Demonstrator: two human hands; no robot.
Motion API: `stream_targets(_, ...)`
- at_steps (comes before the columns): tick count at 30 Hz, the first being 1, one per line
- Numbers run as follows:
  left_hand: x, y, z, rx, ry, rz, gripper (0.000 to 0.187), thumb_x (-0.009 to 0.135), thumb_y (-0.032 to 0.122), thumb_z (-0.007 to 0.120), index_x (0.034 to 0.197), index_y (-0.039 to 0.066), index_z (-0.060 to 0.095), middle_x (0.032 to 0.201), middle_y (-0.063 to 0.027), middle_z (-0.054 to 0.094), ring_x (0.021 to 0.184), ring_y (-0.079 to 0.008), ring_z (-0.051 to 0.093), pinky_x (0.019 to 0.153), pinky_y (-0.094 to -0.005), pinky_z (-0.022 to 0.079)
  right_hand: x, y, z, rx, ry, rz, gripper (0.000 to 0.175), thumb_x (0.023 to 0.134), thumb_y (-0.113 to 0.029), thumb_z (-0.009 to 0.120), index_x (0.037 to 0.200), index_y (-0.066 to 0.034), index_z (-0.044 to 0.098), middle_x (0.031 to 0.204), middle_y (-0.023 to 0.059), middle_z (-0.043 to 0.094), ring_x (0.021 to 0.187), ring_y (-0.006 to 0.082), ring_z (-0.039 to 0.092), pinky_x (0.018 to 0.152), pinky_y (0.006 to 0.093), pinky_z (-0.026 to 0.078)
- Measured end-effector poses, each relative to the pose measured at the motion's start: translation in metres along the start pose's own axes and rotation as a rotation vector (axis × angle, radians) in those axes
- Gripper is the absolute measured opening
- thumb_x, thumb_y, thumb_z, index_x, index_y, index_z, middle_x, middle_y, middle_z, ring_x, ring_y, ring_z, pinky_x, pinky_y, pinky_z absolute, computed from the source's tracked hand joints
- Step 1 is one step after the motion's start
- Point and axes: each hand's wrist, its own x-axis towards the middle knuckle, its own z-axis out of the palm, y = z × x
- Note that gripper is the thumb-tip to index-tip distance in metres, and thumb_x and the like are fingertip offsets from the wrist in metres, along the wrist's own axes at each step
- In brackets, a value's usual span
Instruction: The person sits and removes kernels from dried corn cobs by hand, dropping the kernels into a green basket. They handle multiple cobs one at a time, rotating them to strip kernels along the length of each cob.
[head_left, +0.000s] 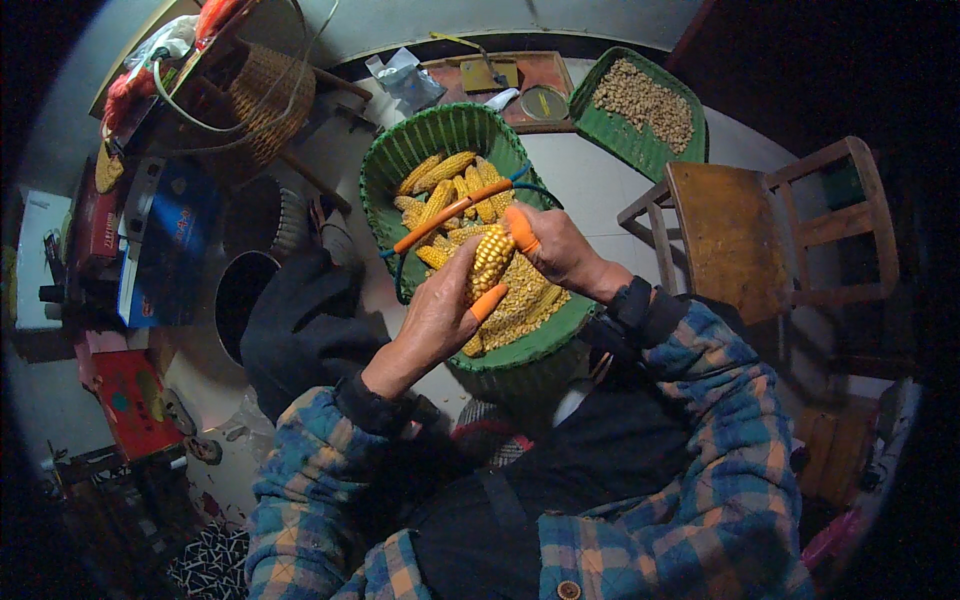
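Observation:
An ear of yellow corn (491, 259) is held over a green woven basket (409, 131) between my two hands. My left hand (442, 300) grips its lower left side, with an orange finger cot (489, 301) on one finger. My right hand (559, 244) is closed at the ear's upper end, and its thumb wears an orange cover (520, 231). Several whole corn ears (446, 171) lie in the far part of the basket. Loose kernels (517, 319) are heaped in the near part. The basket's orange-wrapped handle (450, 214) crosses over the ears.
A wooden chair (727, 232) stands at the right. Behind it sits a green tray (611, 131) of peanuts (645, 101). A low wooden board (559, 71) lies beyond the basket. At the left are a blue box (176, 247), a dark bucket (244, 300) and a wicker basket (274, 97).

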Motion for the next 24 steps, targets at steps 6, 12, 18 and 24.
stream_targets(6, 0.002, -0.004, 0.004, -0.083, 0.024, 0.045, 0.066, 0.087, 0.021, 0.068, 0.141, 0.005, 0.033, 0.126, -0.0256, 0.054, 0.114, -0.0426, 0.055, 0.093, -0.0437, 0.047, 0.000, -0.005, -0.005, 0.146, 0.057, -0.066, 0.021, 0.090, -0.017, 0.055, 0.105, -0.0022, 0.057, 0.088, 0.0226, 0.064, 0.084, 0.0425, 0.062, 0.070, 0.0451, 0.049)
stream_targets(12, 0.001, 0.004, -0.002, 0.177, 0.043, 0.086, 0.073, 0.085, 0.019, 0.069, 0.146, 0.012, 0.029, 0.108, -0.0211, 0.055, 0.095, -0.0414, 0.059, 0.082, -0.0449, 0.050, 0.004, -0.012, -0.008, 0.145, -0.105, 0.209, 0.033, 0.095, -0.034, 0.054, 0.105, -0.0027, 0.059, 0.088, 0.0226, 0.063, 0.083, 0.0430, 0.062, 0.069, 0.0427, 0.050)
stream_targets(18, 0.001, 0.010, -0.003, 0.195, 0.013, 0.056, 0.076, 0.084, 0.019, 0.069, 0.147, 0.015, 0.027, 0.099, -0.0199, 0.053, 0.082, -0.0409, 0.060, 0.070, -0.0472, 0.051, 0.001, -0.005, -0.003, 0.139, -0.024, 0.000, 0.025, 0.086, -0.015, 0.055, 0.106, -0.0014, 0.059, 0.085, 0.0242, 0.062, 0.082, 0.0450, 0.060, 0.067, 0.0432, 0.049)
stream_targets(24, 0.000, 0.007, -0.003, 0.276, 0.069, 0.096, 0.072, 0.084, 0.022, 0.070, 0.144, 0.011, 0.031, 0.097, -0.0196, 0.055, 0.084, -0.0408, 0.060, 0.071, -0.0465, 0.050, 0.002, -0.007, -0.005, 0.259, -0.043, 0.119, 0.023, 0.088, -0.020, 0.057, 0.102, -0.0020, 0.061, 0.085, 0.0237, 0.063, 0.082, 0.0441, 0.061, 0.067, 0.0440, 0.049)
